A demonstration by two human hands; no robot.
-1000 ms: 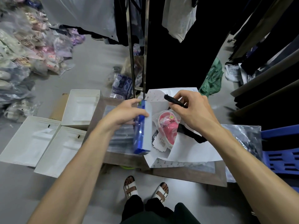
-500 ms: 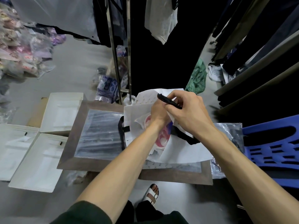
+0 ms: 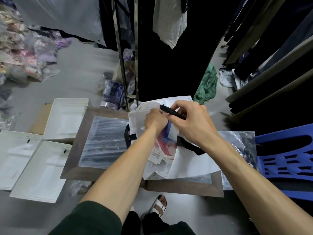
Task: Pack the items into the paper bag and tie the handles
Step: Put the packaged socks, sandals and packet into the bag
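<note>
A white paper bag (image 3: 191,164) lies open on a low wooden table (image 3: 72,168). Inside it I see a pink packaged item (image 3: 166,147) and a blue box (image 3: 168,131) standing on edge. My right hand (image 3: 189,121) is shut on the bag's black handle (image 3: 171,111) at the far rim. My left hand (image 3: 155,122) reaches into the bag's mouth, fingers closed near the blue box; its grip is hidden. A second black handle (image 3: 127,135) hangs at the bag's left side.
Several flat white boxes (image 3: 67,116) lie on the floor to the left. A clear plastic sheet (image 3: 105,141) covers the tabletop. A blue plastic stool (image 3: 286,160) stands to the right. A metal clothes rack (image 3: 124,61) and dark hanging garments rise behind the table.
My left hand carried the blue box from the table's left side into the bag. My right hand kept its hold on the black handle.
</note>
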